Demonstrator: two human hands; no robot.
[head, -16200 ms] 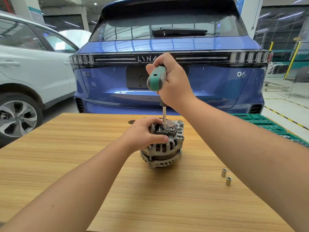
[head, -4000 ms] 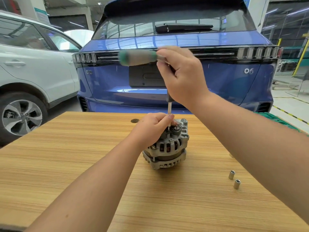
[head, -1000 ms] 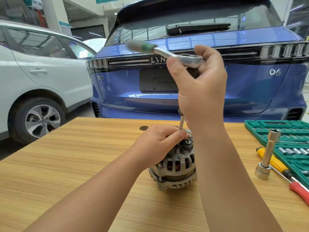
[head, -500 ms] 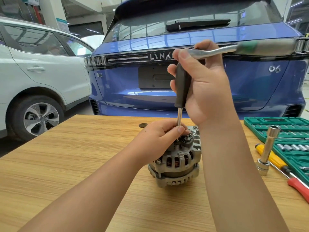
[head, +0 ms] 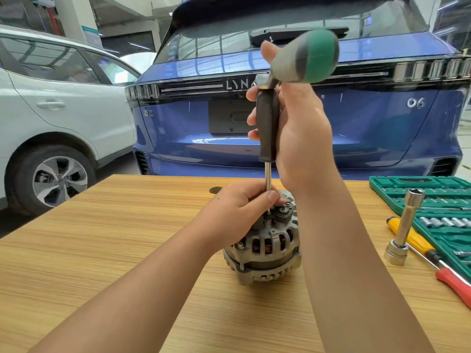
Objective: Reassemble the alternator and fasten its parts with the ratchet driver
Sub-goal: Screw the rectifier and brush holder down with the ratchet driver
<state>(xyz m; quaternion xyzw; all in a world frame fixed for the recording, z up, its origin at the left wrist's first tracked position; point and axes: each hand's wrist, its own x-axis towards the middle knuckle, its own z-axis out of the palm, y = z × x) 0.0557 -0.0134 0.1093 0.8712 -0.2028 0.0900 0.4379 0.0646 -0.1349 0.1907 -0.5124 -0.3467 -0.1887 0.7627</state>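
A silver alternator (head: 267, 253) stands upright on the wooden table (head: 127, 238). My left hand (head: 237, 215) rests on its top, with thumb and fingers pinching the thin steel shaft of the ratchet driver (head: 266, 128) just above a fastener. My right hand (head: 298, 128) grips the driver's black extension handle, held vertical over the alternator. The ratchet's grey and green handle (head: 305, 57) sticks out at the top, pointing toward me and to the right.
At the right lie a green socket case (head: 438, 200), a standing long socket on a base (head: 405, 230) and a yellow and red screwdriver (head: 428, 253). A blue car (head: 356, 123) stands close behind the table, a white car (head: 51, 103) at left.
The ratchet's green handle has swung round from the left, past the far right, to point toward me. My view has shifted left and closer. Both hands keep their hold.
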